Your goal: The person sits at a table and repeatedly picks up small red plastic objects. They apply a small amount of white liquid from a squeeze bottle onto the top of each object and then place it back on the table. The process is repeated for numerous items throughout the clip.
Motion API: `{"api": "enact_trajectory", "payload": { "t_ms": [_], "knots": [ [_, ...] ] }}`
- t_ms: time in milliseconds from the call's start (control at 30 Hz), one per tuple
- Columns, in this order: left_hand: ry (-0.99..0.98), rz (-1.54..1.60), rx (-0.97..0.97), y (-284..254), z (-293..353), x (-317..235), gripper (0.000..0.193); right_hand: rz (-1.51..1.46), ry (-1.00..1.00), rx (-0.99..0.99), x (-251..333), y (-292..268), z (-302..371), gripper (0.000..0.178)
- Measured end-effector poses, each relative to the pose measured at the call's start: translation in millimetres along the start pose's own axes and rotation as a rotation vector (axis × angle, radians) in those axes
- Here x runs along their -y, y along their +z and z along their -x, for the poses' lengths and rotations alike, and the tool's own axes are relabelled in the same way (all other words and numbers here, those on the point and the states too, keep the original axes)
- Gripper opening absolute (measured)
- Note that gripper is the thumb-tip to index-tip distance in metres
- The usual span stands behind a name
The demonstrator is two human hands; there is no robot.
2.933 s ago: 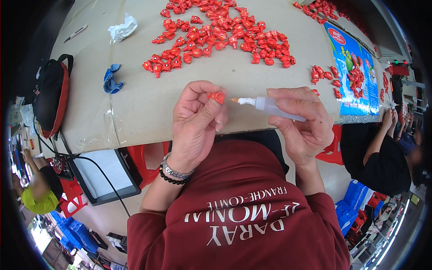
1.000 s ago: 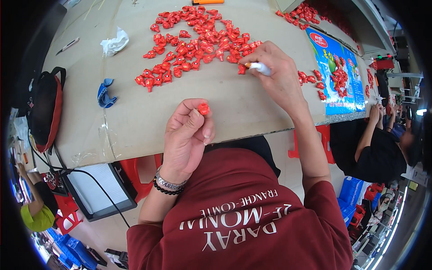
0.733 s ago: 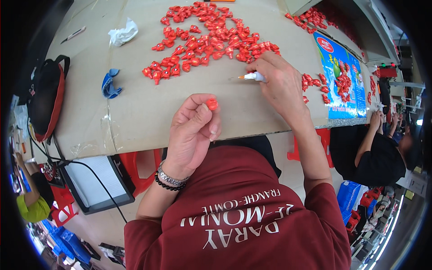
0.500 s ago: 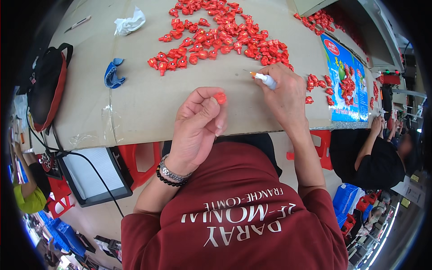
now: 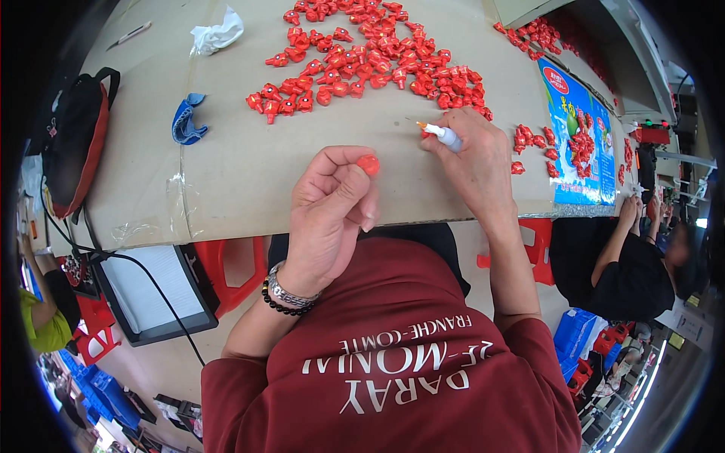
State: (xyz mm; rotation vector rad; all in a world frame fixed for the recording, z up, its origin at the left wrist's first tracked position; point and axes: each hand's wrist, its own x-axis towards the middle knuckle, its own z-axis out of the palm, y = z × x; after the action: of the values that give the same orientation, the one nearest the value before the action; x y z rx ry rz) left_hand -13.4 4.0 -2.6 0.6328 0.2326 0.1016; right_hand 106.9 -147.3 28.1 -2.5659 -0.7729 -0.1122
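Note:
My left hand (image 5: 331, 208) is closed, pinching a small round red piece (image 5: 369, 165) between thumb and fingertips just above the table's near edge. Farther right, my right hand (image 5: 483, 157) grips a small white squeeze bottle (image 5: 447, 137) with an orange collar and a thin needle tip pointing left. The needle and the red piece are apart. Beyond both hands lies a big spread of small red figure parts (image 5: 355, 64) with gold and dark marks; my right hand is close to its near right edge.
A cardboard-covered table (image 5: 249, 174) carries a blue curved piece (image 5: 187, 119), crumpled tissue (image 5: 217, 32), a pen-like tool (image 5: 130, 35) and a black-red bag (image 5: 81, 143). More red parts rest on a blue printed sheet (image 5: 563, 113) at right. Another person (image 5: 615, 260) sits beyond it.
Both hands keep their holds. The bottle and right hand have shifted very slightly left, along with a small shift of the whole view.

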Motion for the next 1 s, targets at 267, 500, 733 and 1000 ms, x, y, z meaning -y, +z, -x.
{"api": "enact_trajectory", "payload": {
  "t_ms": [267, 500, 733, 1000],
  "knots": [
    [-0.041, -0.014, -0.006, -0.8, 1.2, -3.9, 0.029, -0.26, 0.058, 0.01, -10.3, -8.8, -1.7, 0.022],
    [-0.051, 0.003, -0.01, -1.4, 3.1, -3.1, 0.03, -0.274, -0.046, 0.052, -6.5, -4.3, -2.2, 0.019],
    [-0.089, 0.025, -0.045, 1.1, 2.8, -7.1, 0.027, -0.139, -0.075, 0.081, 0.1, -4.4, 0.0, 0.017],
    [-0.123, 0.166, -0.002, -1.8, -0.8, -6.8, 0.018, -0.806, 0.043, 0.043, 15.0, -11.4, 7.0, 0.011]
  ]
}}
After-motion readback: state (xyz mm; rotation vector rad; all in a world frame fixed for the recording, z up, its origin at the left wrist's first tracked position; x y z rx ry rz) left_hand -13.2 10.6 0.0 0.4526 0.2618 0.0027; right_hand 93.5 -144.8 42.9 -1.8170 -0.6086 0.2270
